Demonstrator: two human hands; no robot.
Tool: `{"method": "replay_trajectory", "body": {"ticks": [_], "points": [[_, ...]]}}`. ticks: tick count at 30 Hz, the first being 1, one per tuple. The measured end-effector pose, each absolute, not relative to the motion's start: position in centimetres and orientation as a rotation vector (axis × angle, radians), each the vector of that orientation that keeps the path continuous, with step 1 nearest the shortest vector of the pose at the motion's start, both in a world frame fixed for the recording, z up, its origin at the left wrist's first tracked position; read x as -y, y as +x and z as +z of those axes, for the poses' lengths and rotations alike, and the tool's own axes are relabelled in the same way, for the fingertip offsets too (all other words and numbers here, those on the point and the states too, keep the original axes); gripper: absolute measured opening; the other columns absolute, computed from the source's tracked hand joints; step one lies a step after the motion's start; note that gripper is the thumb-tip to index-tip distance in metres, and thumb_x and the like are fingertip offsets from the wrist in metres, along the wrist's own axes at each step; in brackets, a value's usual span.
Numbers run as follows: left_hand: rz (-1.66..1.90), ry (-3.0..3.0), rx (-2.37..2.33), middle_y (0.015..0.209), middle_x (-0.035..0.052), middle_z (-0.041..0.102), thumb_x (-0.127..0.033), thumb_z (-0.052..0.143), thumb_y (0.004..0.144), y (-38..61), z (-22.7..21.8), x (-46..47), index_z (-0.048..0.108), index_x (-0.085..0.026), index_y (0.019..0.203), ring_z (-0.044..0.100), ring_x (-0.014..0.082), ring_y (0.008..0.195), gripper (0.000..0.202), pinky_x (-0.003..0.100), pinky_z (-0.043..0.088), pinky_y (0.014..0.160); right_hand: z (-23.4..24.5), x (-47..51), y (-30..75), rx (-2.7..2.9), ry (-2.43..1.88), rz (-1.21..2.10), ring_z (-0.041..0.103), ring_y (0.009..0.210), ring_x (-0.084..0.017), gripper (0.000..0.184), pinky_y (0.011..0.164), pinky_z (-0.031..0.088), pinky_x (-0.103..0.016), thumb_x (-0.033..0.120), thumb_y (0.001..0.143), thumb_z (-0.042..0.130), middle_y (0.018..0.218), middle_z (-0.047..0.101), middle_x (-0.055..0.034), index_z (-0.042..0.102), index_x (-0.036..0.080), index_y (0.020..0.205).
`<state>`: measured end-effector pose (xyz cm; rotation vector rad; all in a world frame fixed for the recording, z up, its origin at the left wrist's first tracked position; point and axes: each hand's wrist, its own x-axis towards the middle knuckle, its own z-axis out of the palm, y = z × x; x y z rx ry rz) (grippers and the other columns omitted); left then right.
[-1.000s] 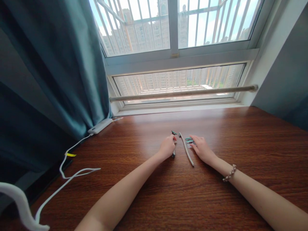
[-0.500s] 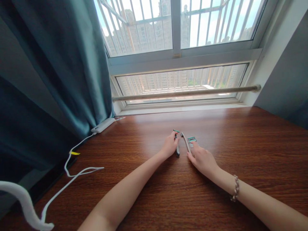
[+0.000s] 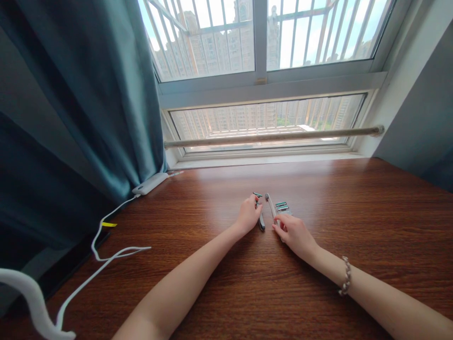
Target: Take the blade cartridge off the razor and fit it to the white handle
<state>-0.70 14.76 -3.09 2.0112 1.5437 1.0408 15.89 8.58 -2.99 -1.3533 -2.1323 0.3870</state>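
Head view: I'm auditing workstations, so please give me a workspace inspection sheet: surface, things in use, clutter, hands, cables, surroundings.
Surface: brown wood-grain tabletop, glossy toward the window.
Things in use: razor and toothbrush, side by side; razor cartridges right of the toothbrush.
Clutter: white oblong device by the curtain; white curved object, lower left.
Hands: left hand holds the razor; right hand pinches the toothbrush's handle.
Cables: white cable looped at left, yellow tag on it.
Surroundings: barred window ahead, grey wall at right.
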Motion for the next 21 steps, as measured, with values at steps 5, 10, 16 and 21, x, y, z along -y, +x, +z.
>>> {"method": "replay_trajectory", "body": {"ticks": [5,10,16,21], "points": [[1.011,2.043,-1.616,0.064,-0.0007,0.052,-0.02,0.05,0.074,-0.71,-3.07,-14.85,0.054,-0.015,0.083,0.047,0.0113,0.059,0.011,0.024,0.035,0.06,-3.21,-8.41,15.74,2.179,-1.374,0.348,0.052,0.069,-0.012,0.02,0.069,0.04,-0.024,0.03,0.082,0.044,0.082,0.053,-0.0017,0.058,0.022,0.092],[0.971,2.122,-1.619,0.068,0.0015,0.058,-0.022,0.052,0.075,-0.69,-2.63,-14.87,0.059,-0.015,0.083,0.051,0.0123,0.062,0.014,0.024,0.038,0.062,-3.25,-8.12,15.63,2.216,-1.404,0.249,0.052,0.069,-0.012,0.023,0.067,0.04,-0.024,0.034,0.084,0.041,0.088,0.052,-0.0016,0.057,0.024,0.097],[0.936,2.253,-1.589,0.075,0.0046,0.061,-0.024,0.051,0.077,-0.85,-2.49,-14.68,0.065,-0.016,0.082,0.054,0.014,0.07,0.017,0.026,0.041,0.069,-3.25,-8.24,15.79,2.21,-1.448,0.144,0.051,0.08,-0.015,0.027,0.073,0.04,-0.025,0.03,0.085,0.039,0.087,0.053,-0.0033,0.056,0.021,0.104],[0.915,2.354,-1.577,0.077,0.0057,0.059,-0.023,0.049,0.079,-1.04,-2.71,-14.55,0.066,-0.016,0.08,0.054,0.0145,0.074,0.019,0.026,0.041,0.072,-3.28,-8.6,15.87,2.199,-1.465,0.135,0.048,0.083,-0.017,0.028,0.077,0.039,-0.027,0.027,0.085,0.039,0.085,0.053,-0.0058,0.055,0.017,0.105]]}}
